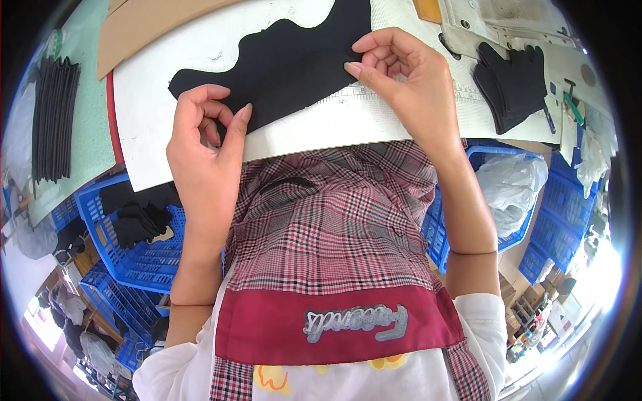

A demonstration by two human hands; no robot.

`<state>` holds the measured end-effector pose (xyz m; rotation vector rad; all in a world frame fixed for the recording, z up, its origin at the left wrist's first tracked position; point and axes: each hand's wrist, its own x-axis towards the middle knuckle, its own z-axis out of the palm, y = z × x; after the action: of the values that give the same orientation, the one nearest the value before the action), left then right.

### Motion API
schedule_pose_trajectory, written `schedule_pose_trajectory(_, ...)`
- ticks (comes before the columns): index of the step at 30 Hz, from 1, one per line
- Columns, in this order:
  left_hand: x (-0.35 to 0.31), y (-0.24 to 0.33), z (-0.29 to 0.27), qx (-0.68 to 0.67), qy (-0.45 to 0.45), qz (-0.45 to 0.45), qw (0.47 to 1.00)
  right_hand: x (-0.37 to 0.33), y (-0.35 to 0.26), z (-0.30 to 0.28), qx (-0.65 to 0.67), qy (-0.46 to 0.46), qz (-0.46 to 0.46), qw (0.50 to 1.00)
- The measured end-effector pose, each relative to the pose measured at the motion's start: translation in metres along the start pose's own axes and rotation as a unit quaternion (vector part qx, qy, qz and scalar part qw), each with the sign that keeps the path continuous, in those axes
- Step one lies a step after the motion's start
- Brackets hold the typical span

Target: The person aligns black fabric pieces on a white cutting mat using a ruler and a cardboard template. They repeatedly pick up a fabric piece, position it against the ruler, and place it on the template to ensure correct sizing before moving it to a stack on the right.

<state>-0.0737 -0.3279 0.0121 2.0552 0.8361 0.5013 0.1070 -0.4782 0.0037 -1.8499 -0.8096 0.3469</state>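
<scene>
A flat black fabric piece (287, 67) with a wavy upper edge lies on the white work table, its far end running out of view at the top. At its lower left edge, my left hand (207, 134) has the fabric between curled fingers and thumb. My right hand (408, 73) pinches the right edge, thumb and forefinger tips close together and the other fingers curled in. Between the two hands, the lower edge of the fabric runs at a slant, rising to the right.
Stacked black gloves (511, 87) lie on the right of the white table (301, 137), near a pen (549, 120) and a ruler scale (461, 91). Brown cardboard (154, 27) covers the far left. Folded black pieces (53, 120) sit on a green surface. Blue baskets (127, 267) flank my lap.
</scene>
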Motion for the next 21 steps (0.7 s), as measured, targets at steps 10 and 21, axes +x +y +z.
schedule_pose_trajectory(10, -0.002, 0.003, 0.002, 0.036, 0.006, 0.004, 0.999, -0.004, -0.005, 0.000, -0.062, 0.003, -0.023, 0.998)
schedule_pose_trajectory(21, -0.011, 0.031, 0.064, 0.127, -0.127, 0.263, 0.948, 0.002, -0.009, 0.000, -0.119, -0.015, -0.055, 0.991)
